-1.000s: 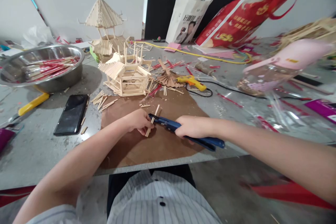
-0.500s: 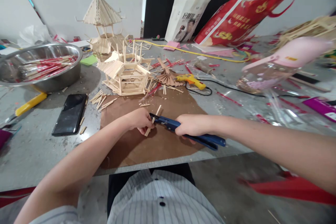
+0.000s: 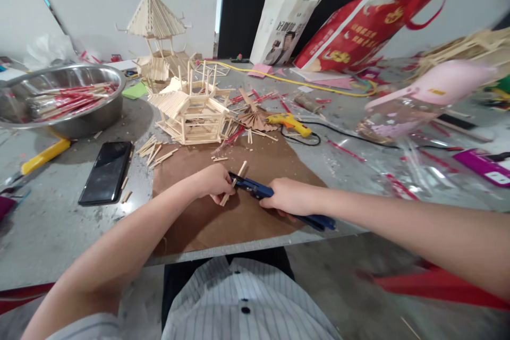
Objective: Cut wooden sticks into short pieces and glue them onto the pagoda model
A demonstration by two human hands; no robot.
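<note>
My left hand pinches a thin wooden stick over the brown sheet. In my right hand are blue-handled cutters, the fingers wrapped round the handles. The dark jaws of the cutters lie across the stick, right beside my left fingertips. Whether the blade has gone through the wood cannot be made out. Behind my hands stands an open six-sided stick frame with upright posts. A few short stick pieces lie on the sheet just beyond my left hand.
A stick pagoda rises at the back left, near a steel bowl of sticks. A black phone and a yellow-handled tool lie left. A yellow glue gun with its cord and a pink-topped bottle are right.
My right hand has closed tighter and moved slightly left, bringing the handles of the cutters closer together. My left hand and the stick stay almost in place.
</note>
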